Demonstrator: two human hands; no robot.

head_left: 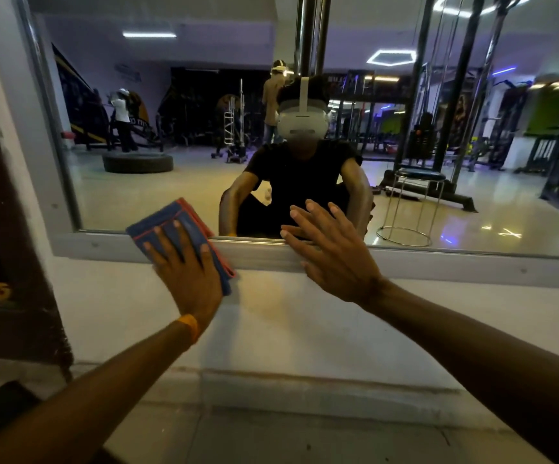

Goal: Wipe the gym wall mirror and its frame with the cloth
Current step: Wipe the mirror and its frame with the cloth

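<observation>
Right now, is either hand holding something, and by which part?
Nothing is gripped. The left hand presses the blue cloth flat against the lower mirror frame, straight fingers spread over its middle. The right hand rests open on the frame, bare.

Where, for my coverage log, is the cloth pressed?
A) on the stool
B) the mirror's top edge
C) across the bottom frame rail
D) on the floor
C: the left hand presses the cloth flat across the bottom frame rail, near its left end.
</observation>
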